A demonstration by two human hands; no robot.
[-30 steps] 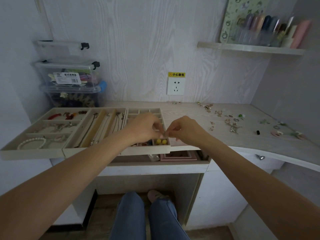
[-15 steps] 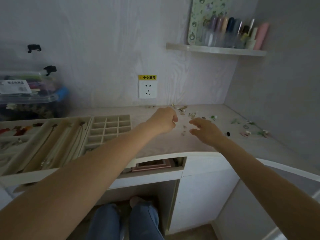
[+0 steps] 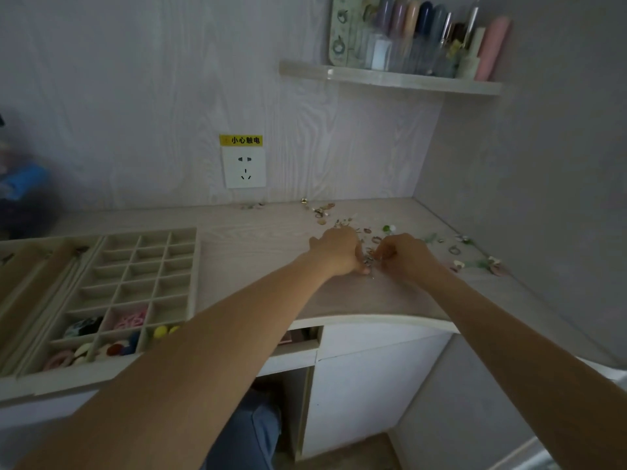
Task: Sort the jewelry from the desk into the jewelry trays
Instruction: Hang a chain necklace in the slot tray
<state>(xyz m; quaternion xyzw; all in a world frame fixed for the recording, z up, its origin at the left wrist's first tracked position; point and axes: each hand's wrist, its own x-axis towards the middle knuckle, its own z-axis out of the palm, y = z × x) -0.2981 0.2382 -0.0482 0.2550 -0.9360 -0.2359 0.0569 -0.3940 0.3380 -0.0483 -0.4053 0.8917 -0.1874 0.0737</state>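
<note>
Both hands meet over a small tangle of silvery metal jewelry pieces point(image 3: 370, 259) lying toward the right half of the pale wood-grain desk point(image 3: 258, 252), a little back from its curved front edge. The left hand point(image 3: 339, 252) rests on the desk with fingers curled at the pile's left side; the right hand point(image 3: 405, 256) is curled too, its fingertips pinching at the pieces. Whether either has a piece lifted free is too small to tell.

More scattered jewelry, rings and small charms point(image 3: 325, 212), lies farther back toward the wall and off toward the right corner. The beige gridded jewelry tray point(image 3: 149, 266) sits at the desk's left end, well apart from the hands, with only its near compartments holding coloured items.

This looks like the pick-up step, with much of the sorting left. Next, a single piece likely needs separating from the tangle, then carrying left to an empty compartment.
</note>
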